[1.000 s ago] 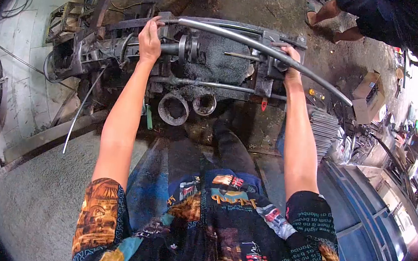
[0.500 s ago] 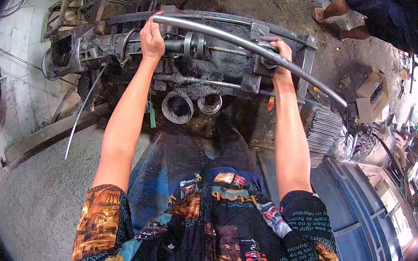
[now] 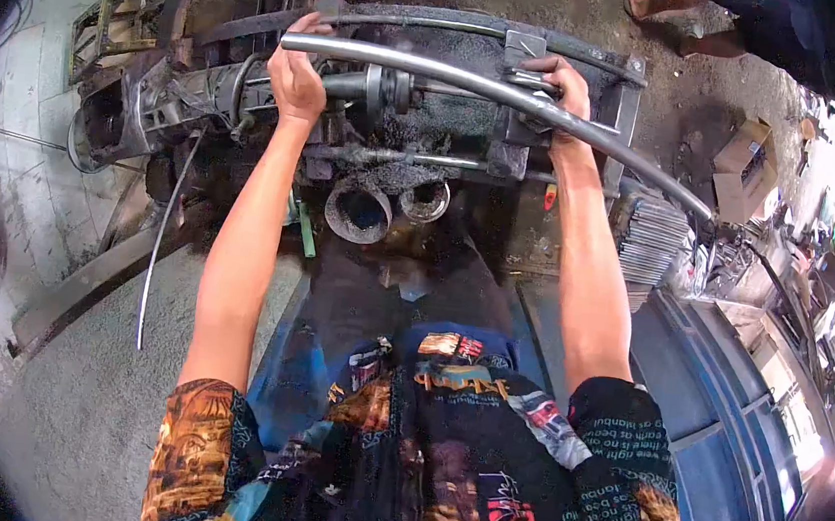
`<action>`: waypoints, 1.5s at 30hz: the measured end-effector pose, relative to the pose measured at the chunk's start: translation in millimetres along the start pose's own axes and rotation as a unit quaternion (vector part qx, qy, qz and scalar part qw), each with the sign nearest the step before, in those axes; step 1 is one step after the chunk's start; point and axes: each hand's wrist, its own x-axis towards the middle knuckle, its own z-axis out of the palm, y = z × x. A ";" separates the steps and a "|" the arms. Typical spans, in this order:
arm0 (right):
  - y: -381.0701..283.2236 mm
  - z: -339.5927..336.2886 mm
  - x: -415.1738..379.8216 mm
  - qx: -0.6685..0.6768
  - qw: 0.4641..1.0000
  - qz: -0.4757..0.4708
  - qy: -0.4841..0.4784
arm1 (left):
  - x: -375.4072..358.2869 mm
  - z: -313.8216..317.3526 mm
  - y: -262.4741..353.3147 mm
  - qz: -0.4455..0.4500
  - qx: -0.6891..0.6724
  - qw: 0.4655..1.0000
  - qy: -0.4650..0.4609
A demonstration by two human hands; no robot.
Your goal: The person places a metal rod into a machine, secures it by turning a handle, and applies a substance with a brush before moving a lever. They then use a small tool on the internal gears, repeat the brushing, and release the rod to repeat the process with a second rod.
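Observation:
A long grey metal pipe (image 3: 416,63) slants across in front of me, its far right end lower and looking bent through the wide lens. My left hand (image 3: 296,78) is at the pipe's left end, with fingertips showing above it. Farther right, my right hand (image 3: 573,105) is closed around the pipe from behind, fingers curled over its upper side and partly hidden. Beneath both hands lies a greasy machine with a round spindle (image 3: 376,90), a steel rail (image 3: 427,160) and a sliding block (image 3: 508,159). Dark metal shavings cover its bed.
Two round metal cups, a wide one (image 3: 358,215) and a smaller one (image 3: 425,201), are at the machine's near side. A thin rod (image 3: 166,236) sticks out left. A ribbed metal block (image 3: 653,238) and cardboard box (image 3: 743,171) lie right. Another person's leg (image 3: 669,1) is top right.
The pipe's left end has moved slightly left, past my left hand's fingers, and its right end sits slightly farther right. The view has shifted a little; both hands stay on the pipe.

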 end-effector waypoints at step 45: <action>0.8 1.1 -0.2 0.101 0.994 0.028 -0.031 | 0.6 4.9 1.8 0.020 -0.017 1.000 -0.015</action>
